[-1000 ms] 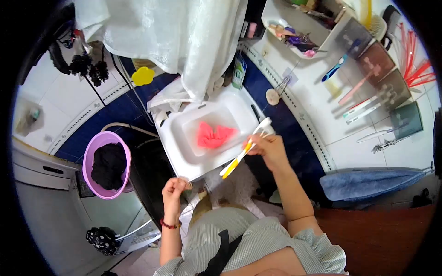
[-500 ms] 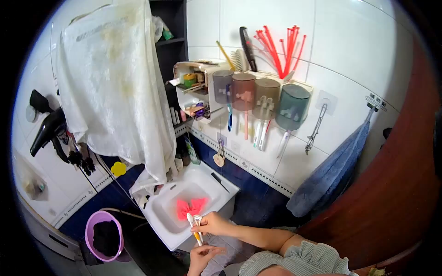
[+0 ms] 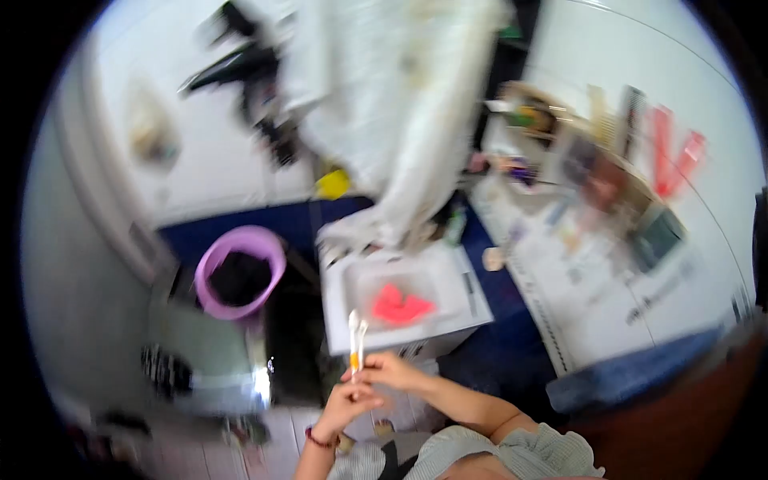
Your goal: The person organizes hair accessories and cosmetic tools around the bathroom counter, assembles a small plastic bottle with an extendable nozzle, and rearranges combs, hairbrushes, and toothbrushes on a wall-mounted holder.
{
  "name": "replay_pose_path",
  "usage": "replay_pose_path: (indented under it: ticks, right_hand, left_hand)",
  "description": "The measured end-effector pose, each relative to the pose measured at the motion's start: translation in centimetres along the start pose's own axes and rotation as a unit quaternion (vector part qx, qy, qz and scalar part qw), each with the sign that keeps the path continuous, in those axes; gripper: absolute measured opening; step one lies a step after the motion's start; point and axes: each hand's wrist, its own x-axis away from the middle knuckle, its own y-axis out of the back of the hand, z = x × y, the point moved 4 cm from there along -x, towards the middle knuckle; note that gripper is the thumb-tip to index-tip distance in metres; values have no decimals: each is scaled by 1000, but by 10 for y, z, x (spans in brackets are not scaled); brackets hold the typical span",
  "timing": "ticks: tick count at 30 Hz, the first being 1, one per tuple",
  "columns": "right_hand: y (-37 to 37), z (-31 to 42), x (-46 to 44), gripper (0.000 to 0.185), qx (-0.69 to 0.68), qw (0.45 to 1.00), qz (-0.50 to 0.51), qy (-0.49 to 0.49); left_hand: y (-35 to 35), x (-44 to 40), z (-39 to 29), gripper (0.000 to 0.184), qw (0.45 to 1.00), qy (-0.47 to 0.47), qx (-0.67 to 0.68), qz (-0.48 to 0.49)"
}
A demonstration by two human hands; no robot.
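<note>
Near the front edge of the white sink (image 3: 332, 320), my two hands are together. The fingers of my right hand (image 3: 388, 370) are closed on a white and yellow toothbrush (image 3: 354, 340) and a second slim white item (image 3: 362, 336), both upright. Just below, my left hand (image 3: 348, 404) has its fingers curled at the lower end of the toothbrush; blur hides whether it grips. A bright pink cloth (image 3: 398, 306) lies in the sink basin.
A purple bucket (image 3: 206, 294) with dark cloth stands left of the sink. A white curtain (image 3: 384, 104) hangs behind it. On the right wall are a blurred cup holder (image 3: 656, 236), a shelf box (image 3: 512, 144) and a blue towel (image 3: 632, 376).
The view has swung up to the wall and then back left, and is blurred. My hands, apart at first, have come together at the toothbrush, which now points upward.
</note>
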Motion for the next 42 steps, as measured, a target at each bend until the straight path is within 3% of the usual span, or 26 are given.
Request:
replay_pose_path:
  ticks: [2, 4, 6, 9, 13, 15, 18, 19, 22, 25, 27, 32, 35, 37, 42]
  right_hand:
    - [-26, -5, -17, 23, -9, 999, 39, -36]
    - [-54, -17, -32, 23, 1, 996, 63, -65]
    - [-84, -32, -47, 22, 21, 996, 82, -26]
    - [-144, -45, -66, 19, -9, 995, 88, -44]
    - [-229, -67, -88, 19, -29, 988, 134, -74]
    - [-275, -93, -98, 20, -23, 982, 163, -92]
    - [-350, -130, -105, 24, -59, 963, 225, -138]
    - [-368, -150, -107, 26, -12, 945, 266, -188]
    - [-415, -194, -112, 29, -45, 918, 284, -274]
    - [-439, -219, -141, 27, 60, 950, 265, -157]
    - [-445, -227, -162, 25, 126, 960, 234, -88]
    - [-448, -252, -196, 22, 224, 936, 242, -124]
    - [-437, -276, -200, 23, 321, 902, 265, -111]
    - [-428, -288, -203, 26, 365, 876, 275, -153]
    - [-407, -338, -221, 30, 457, 845, 244, -134]
  left_hand:
    - [20, 19, -6, 13, 980, -170, -94, -49]
    - [36, 54, 0, 9, 994, 55, 21, -96]
    - [55, 84, 4, 11, 990, 60, 35, -126]
    - [84, 132, -3, 13, 983, -39, 54, -173]
    - [122, 208, -2, 14, 968, -18, -6, -250]
    - [142, 253, 8, 14, 954, 6, 37, -297]
    - [169, 318, 20, 15, 927, 22, 94, -361]
    - [176, 339, 26, 15, 918, 36, 116, -377]
    - [200, 388, 60, 13, 881, 56, 191, -429]
    - [224, 429, 89, 7, 815, 2, 216, -537]
    - [240, 458, 109, 6, 758, 13, 278, -590]
    - [283, 495, 127, 13, 683, 7, 344, -644]
    - [317, 476, 106, 12, 705, -8, 319, -633]
    - [345, 451, 91, 13, 726, 2, 299, -619]
    - [405, 334, 73, 23, 844, -1, 216, -490]
